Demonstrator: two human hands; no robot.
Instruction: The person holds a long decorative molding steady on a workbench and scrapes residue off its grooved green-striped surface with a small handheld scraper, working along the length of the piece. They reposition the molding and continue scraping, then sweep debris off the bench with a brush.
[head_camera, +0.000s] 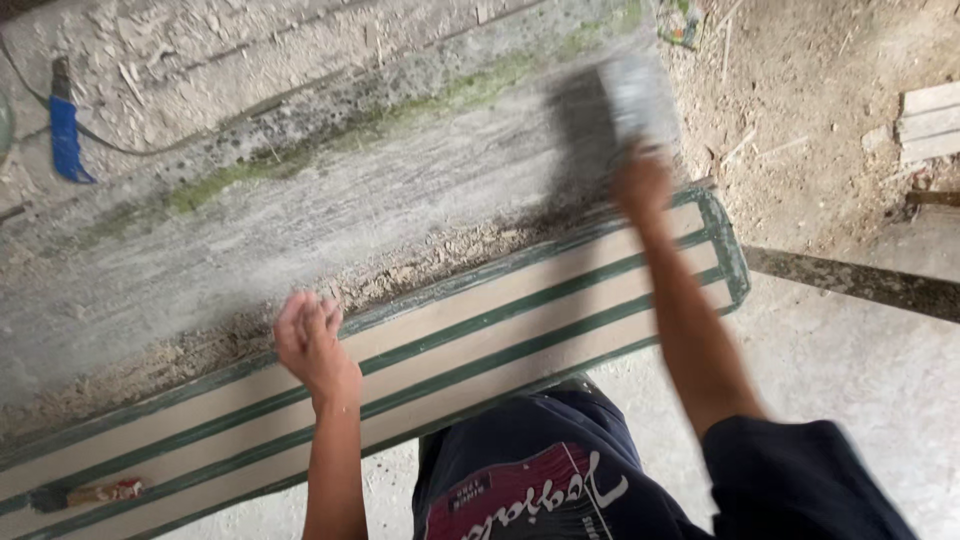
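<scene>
My right hand (642, 185) is stretched forward and grips a flat grey tool, a blurred trowel or float (630, 100), pressed against a grey concrete surface (330, 210) with green mossy streaks. My left hand (312, 340) rests with curled fingers on the near edge of a long beige panel with green stripes (480, 330) that lies along the concrete's lower edge. It holds nothing that I can see. Crumbled debris lines the joint between panel and concrete.
A blue-handled tool (65, 135) lies at the upper left beside a thin cable. A small brush with a reddish handle (95, 493) rests on the panel at lower left. Dusty ground with wood scraps (930, 125) is at the right. A dark beam (860, 283) runs right.
</scene>
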